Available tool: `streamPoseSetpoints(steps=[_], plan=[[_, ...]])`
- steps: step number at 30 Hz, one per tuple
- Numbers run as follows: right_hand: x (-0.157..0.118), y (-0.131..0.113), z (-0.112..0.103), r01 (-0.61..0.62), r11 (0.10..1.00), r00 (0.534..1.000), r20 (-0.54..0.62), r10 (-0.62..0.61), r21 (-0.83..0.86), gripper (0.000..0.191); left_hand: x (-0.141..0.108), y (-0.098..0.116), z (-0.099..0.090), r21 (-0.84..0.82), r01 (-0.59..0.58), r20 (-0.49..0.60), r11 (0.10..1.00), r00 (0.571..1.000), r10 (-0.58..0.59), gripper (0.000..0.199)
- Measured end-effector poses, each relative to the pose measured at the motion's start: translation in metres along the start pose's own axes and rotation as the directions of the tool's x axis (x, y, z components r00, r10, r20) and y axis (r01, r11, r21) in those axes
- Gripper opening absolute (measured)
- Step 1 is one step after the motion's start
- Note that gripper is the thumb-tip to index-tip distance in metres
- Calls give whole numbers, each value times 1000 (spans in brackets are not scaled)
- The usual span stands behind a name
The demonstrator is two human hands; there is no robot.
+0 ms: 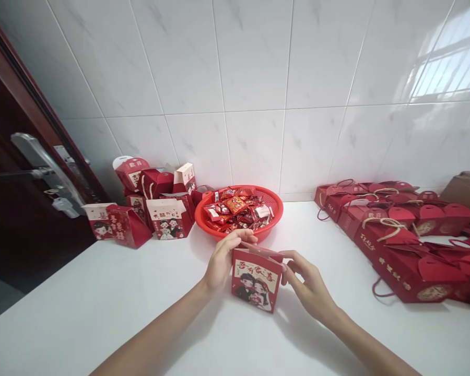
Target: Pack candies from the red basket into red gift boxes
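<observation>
Between my two hands stands a small red paper candy box (256, 282), printed with a cartoon couple and gold writing. Its top flaps lean together, and a narrow gap shows between them. My left hand (224, 258) grips the upper left edge, thumb at the near side and fingers reaching behind the top. At the upper right edge, my right hand (303, 277) pinches the box with thumb and fingers. Just behind it sits a red plastic basket (276, 209) heaped with wrapped candies (235, 205).
Several gift boxes (131, 227) stand at the left by the wall. Rows of red boxes with rope handles (407, 261) fill the right side. A brown cardboard box (464, 190) lies at the far right. On the left is a dark door with a metal handle (47, 167).
</observation>
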State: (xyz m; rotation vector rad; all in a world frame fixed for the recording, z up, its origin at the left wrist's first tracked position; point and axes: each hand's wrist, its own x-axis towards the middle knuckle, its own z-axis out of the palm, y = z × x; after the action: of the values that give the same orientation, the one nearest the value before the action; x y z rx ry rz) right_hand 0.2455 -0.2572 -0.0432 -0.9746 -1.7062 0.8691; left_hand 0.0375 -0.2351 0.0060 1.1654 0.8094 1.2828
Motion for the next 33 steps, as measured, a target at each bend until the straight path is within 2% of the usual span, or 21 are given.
streamPoseSetpoints(steps=[5, 10, 14, 16, 18, 20, 22, 26, 29, 31, 33], plan=[[-4, -8, 1, 16, 997, 1000, -1, -16, 79, 37, -4, -3, 2, 211, -63, 29, 975, 998, 58, 25], [-5, -12, 6, 9, 985, 999, 51, -18, 175, 36, -5, -2, 3, 315, -35, -30, 948, 998, 47, 37], [3, -15, 14, -56, 980, 998, 9, 55, 190, 41, -2, 6, 1, 404, -2, -28, 915, 1000, 14, 34], [9, -16, 17, -87, 979, 996, 3, 88, 183, 48, 0, 10, -2, 435, 42, -23, 900, 999, -36, 30], [16, -18, 17, -111, 977, 993, 53, 103, 182, 53, 1, 13, -4, 460, 65, -4, 885, 997, -71, 30], [24, -21, 13, -113, 976, 987, 131, 89, 189, 54, 0, 17, -6, 481, 69, 31, 874, 995, -95, 31], [35, -25, 4, -81, 978, 986, 159, 50, 193, 57, -1, 24, -7, 500, 58, 61, 864, 993, -102, 36], [72, -29, -14, 5, 989, 999, 42, -12, 146, 51, 6, 44, -15, 554, -21, 103, 832, 994, -44, 43], [109, -23, -15, 0, 990, 999, -32, 4, 138, 36, 30, 58, -31, 690, -74, 136, 720, 990, -29, 42], [133, -16, -9, -52, 990, 998, -26, 56, 131, 23, 54, 62, -43, 829, -120, 166, 546, 985, -36, 35], [154, -9, 2, -113, 991, 993, -24, 115, 65, 12, 79, 59, -53, 932, -114, 170, 344, 976, -136, 28]])
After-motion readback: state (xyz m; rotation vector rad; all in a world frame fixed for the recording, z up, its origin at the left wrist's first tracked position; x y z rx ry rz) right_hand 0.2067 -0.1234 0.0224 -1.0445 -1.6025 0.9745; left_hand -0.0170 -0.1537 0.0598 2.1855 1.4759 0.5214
